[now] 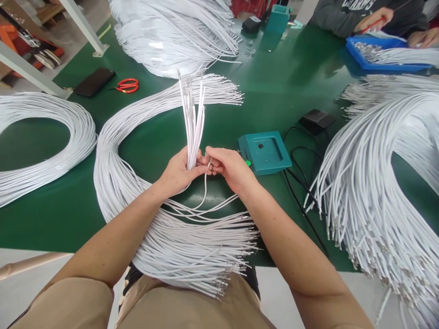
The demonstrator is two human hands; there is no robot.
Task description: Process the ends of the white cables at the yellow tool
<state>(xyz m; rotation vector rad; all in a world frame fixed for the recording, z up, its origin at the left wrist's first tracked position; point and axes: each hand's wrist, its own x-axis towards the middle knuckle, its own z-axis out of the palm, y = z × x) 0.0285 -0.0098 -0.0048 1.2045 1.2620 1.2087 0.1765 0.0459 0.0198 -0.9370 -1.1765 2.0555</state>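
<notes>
"Where your left hand [174,172] closes, what is held?"

"You grip a bundle of white wires [195,137], near upright."

"And the single wire [206,185]?"

"Its tip tilts up between both hands, nearer your right hand [235,169], whose fingers pinch it narrowly; left-thumb contact cannot be confirmed. Rightward lies the teal device [272,157]."

A glossy dark green tabletop [295,59] fills the middle, blurred light reflecting off it toward twelve o'clock. At ten o'clock, white square-section metal posts [84,25] slant beside the table's edge, with pale grey floor [73,43] and brown cardboard boxes [24,16] beyond.
</notes>
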